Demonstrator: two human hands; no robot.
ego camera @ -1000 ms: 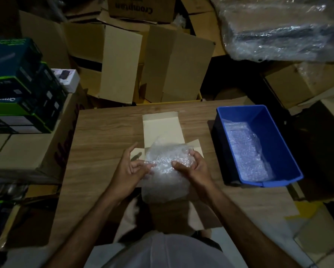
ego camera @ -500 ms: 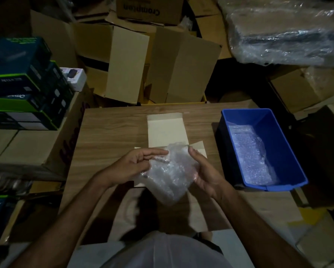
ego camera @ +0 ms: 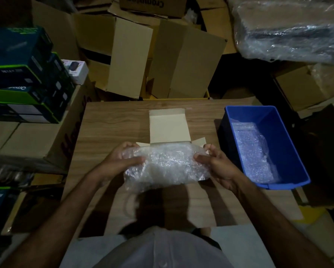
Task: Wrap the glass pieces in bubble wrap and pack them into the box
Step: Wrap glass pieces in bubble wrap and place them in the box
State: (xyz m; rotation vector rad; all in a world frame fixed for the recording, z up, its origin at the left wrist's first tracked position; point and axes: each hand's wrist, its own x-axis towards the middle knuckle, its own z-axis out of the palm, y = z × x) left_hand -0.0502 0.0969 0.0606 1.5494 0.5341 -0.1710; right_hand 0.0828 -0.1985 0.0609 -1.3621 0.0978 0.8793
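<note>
Item: bubble-wrap bundle [ego camera: 167, 167], held above the table's middle, just short of the open box [ego camera: 169, 126]. I see left hand [ego camera: 121, 161] and right hand [ego camera: 216, 165] pinching its ends. Risk: loose wrap unrolls; glass slips out.

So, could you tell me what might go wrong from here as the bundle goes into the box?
1. The bubble-wrap bundle is held only at its ends, by the left hand and the right hand, above the table; a wrapped piece could slip out, since no tape is visible.
2. The small box lies partly hidden behind the bundle, so lowering it blind might catch a flap.
3. Dim light makes the glass hard to check.
</note>
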